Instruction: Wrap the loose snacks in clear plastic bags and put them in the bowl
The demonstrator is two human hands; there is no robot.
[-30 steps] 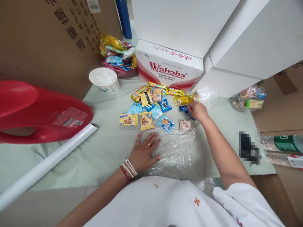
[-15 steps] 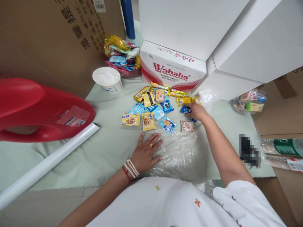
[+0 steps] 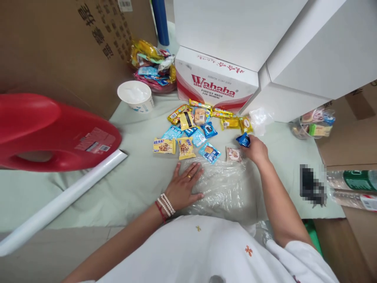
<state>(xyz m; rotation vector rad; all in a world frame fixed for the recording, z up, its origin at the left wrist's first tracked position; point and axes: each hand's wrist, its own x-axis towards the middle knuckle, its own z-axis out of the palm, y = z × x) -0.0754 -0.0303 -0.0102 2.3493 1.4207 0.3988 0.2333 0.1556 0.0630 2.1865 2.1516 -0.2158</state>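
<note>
With fingers spread, my left hand (image 3: 184, 188) lies flat at the left edge of a clear plastic bag (image 3: 226, 184). My right hand (image 3: 257, 151) pinches a dark blue snack packet (image 3: 243, 140) on the right side of the snack pile. Just left of that hand lies a pale biscuit packet (image 3: 234, 154). Yellow cookie packets (image 3: 186, 148) and a light blue packet (image 3: 209, 152) lie beyond my left hand. Behind them are a dark blue packet (image 3: 209, 130) and several yellow-wrapped snacks (image 3: 222, 113). A yellow packet (image 3: 245, 124) sits just past my right hand.
A Wahaha carton (image 3: 215, 84) stands behind the snacks. At left are a white paper tub (image 3: 136, 97), a filled snack bowl (image 3: 156, 68), a red jug (image 3: 64, 133) and a white tube (image 3: 67, 200). Plastic bottles (image 3: 357, 180) lie at right.
My right hand has drawn the dark blue packet to the right and slightly toward me, away from the yellow packets. My left hand stays flat in place; the view has shifted slightly.
</note>
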